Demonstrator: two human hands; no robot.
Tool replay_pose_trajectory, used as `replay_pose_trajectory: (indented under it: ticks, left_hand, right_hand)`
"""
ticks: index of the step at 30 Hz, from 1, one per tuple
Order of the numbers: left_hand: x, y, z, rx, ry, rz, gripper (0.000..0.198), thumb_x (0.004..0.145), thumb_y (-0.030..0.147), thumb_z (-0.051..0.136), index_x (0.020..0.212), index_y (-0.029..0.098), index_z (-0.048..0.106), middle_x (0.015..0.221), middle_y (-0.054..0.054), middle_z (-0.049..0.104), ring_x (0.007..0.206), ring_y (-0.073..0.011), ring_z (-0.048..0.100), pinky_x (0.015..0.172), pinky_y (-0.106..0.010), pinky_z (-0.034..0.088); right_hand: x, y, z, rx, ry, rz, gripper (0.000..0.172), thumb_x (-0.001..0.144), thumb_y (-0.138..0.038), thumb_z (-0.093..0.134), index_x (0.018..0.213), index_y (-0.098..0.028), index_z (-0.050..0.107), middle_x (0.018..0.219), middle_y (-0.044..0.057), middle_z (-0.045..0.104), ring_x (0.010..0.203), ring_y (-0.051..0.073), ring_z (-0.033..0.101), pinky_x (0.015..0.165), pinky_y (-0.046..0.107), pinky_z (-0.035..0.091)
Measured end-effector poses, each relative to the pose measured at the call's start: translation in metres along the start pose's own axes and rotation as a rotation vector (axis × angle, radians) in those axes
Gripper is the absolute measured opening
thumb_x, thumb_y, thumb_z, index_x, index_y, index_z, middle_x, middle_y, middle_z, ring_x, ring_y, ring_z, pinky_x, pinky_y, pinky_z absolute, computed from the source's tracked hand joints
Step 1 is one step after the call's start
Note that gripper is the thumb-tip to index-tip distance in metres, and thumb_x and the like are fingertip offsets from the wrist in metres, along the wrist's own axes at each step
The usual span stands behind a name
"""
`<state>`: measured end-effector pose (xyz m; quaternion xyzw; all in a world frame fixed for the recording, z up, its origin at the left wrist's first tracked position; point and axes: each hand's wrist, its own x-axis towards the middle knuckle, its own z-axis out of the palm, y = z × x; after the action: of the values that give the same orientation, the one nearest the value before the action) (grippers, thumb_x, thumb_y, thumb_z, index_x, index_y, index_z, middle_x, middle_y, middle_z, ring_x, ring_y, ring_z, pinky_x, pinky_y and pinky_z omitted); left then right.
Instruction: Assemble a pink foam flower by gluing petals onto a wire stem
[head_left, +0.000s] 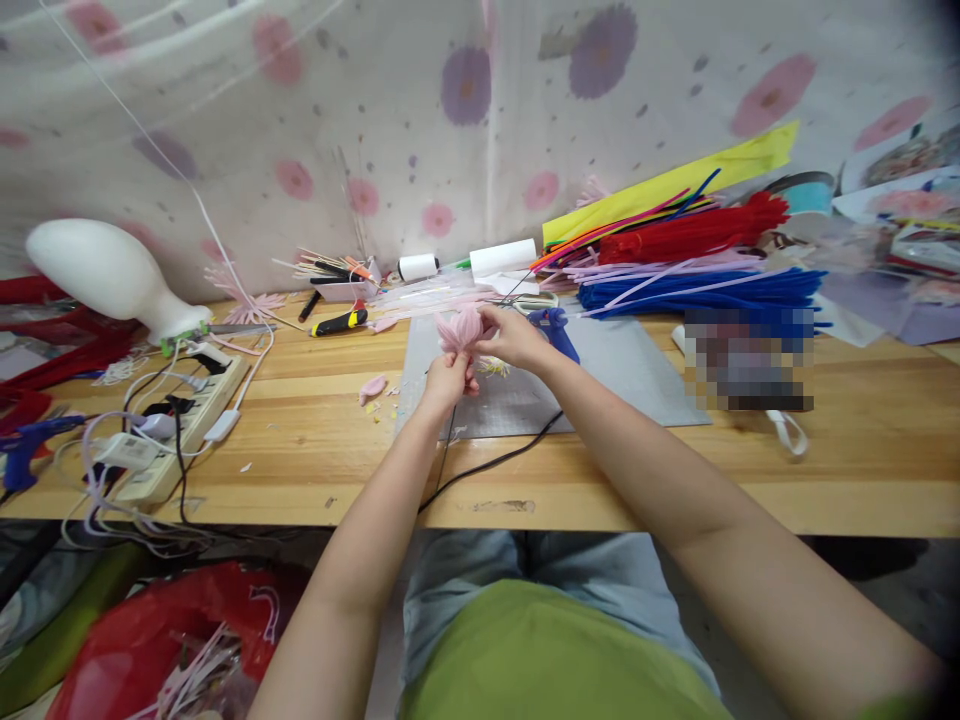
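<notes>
A pale pink handmade flower (459, 330), its fuzzy petals bunched together, is held up over the grey cutting mat (622, 365). My left hand (447, 378) is closed round its base from below; a thin dark line, perhaps its stem, runs down beneath that hand. On the flower's right side, the fingers of my right hand (511, 338) pinch a petal. Just behind my right wrist lies a blue glue gun (555, 332), partly covered. Small yellow bits (493, 368) show under my hands, and a loose pink petal (373, 388) lies left of the mat.
Bundles of blue (697, 292) and red pipe cleaners (690, 232) lie back right. A yellow-black utility knife (339, 321) rests back left. Further left stand a power strip (187, 425) with tangled cables and a white foam head (112, 270). A black cord (495, 465) crosses the front.
</notes>
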<state>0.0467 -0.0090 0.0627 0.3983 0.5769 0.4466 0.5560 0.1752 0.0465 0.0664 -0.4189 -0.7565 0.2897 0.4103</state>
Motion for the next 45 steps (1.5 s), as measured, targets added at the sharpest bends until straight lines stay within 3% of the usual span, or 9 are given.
replay_pose_trajectory:
  ticks: [4, 9, 13, 23, 30, 37, 45]
  left_hand:
    - [0.000, -0.004, -0.001, -0.056, -0.044, -0.013, 0.024, 0.088, 0.035, 0.054, 0.075, 0.014, 0.053, 0.046, 0.008, 0.039, 0.036, -0.0047, 0.040, 0.042, -0.017, 0.043]
    - [0.000, -0.003, -0.001, -0.064, -0.017, -0.022, 0.022, 0.090, 0.028, 0.049, 0.076, 0.012, 0.055, 0.052, 0.005, 0.048, 0.043, -0.0064, 0.049, 0.044, -0.018, 0.045]
    - [0.001, -0.004, 0.001, -0.034, 0.025, 0.012, 0.019, 0.089, 0.023, 0.050, 0.073, 0.012, 0.055, 0.058, 0.001, 0.056, 0.049, -0.0082, 0.057, 0.044, -0.017, 0.041]
    - [0.000, -0.006, 0.006, -0.065, 0.035, 0.036, 0.020, 0.088, 0.023, 0.050, 0.072, 0.012, 0.055, 0.056, 0.001, 0.057, 0.049, -0.0095, 0.059, 0.044, -0.018, 0.041]
    - [0.004, -0.008, 0.002, -0.105, -0.004, 0.012, 0.022, 0.088, 0.027, 0.052, 0.074, 0.011, 0.058, 0.056, 0.001, 0.057, 0.049, -0.0093, 0.059, 0.042, -0.017, 0.041]
    - [0.002, 0.003, 0.001, -0.001, 0.044, 0.054, 0.022, 0.089, 0.022, 0.048, 0.072, 0.012, 0.055, 0.054, 0.002, 0.055, 0.049, -0.0081, 0.059, 0.045, -0.016, 0.041]
    - [0.004, 0.002, 0.003, -0.018, 0.071, 0.075, 0.018, 0.088, 0.018, 0.048, 0.076, 0.010, 0.058, 0.059, 0.000, 0.060, 0.053, -0.0098, 0.062, 0.054, -0.021, 0.049]
  right_hand:
    - [-0.004, 0.002, 0.001, 0.035, -0.022, 0.022, 0.047, 0.063, -0.023, 0.067, 0.106, -0.020, 0.049, 0.083, 0.001, 0.066, 0.077, 0.019, 0.063, 0.074, 0.033, 0.046]
    - [-0.007, 0.007, 0.003, 0.038, -0.001, 0.034, 0.046, 0.064, -0.024, 0.067, 0.103, -0.024, 0.043, 0.086, -0.001, 0.065, 0.076, 0.018, 0.064, 0.070, 0.032, 0.047]
    - [-0.007, 0.011, 0.006, 0.037, 0.030, 0.038, 0.049, 0.063, -0.022, 0.066, 0.104, -0.025, 0.040, 0.085, -0.002, 0.065, 0.078, 0.018, 0.064, 0.070, 0.031, 0.047]
    - [-0.009, 0.007, 0.004, 0.097, 0.046, 0.051, 0.047, 0.061, -0.019, 0.066, 0.099, -0.024, 0.038, 0.085, -0.001, 0.066, 0.079, 0.018, 0.064, 0.070, 0.030, 0.048]
    - [-0.009, 0.009, 0.002, 0.149, -0.009, 0.061, 0.053, 0.062, -0.020, 0.065, 0.107, -0.024, 0.038, 0.087, -0.002, 0.067, 0.081, 0.019, 0.066, 0.072, 0.032, 0.049]
    - [-0.007, 0.012, 0.006, 0.172, 0.050, 0.034, 0.061, 0.064, -0.018, 0.064, 0.119, -0.022, 0.037, 0.094, 0.001, 0.066, 0.089, 0.021, 0.066, 0.080, 0.035, 0.048]
    - [-0.005, 0.014, 0.014, 0.226, 0.079, 0.075, 0.051, 0.060, -0.016, 0.065, 0.103, -0.021, 0.039, 0.087, 0.000, 0.066, 0.078, 0.017, 0.064, 0.075, 0.031, 0.048]
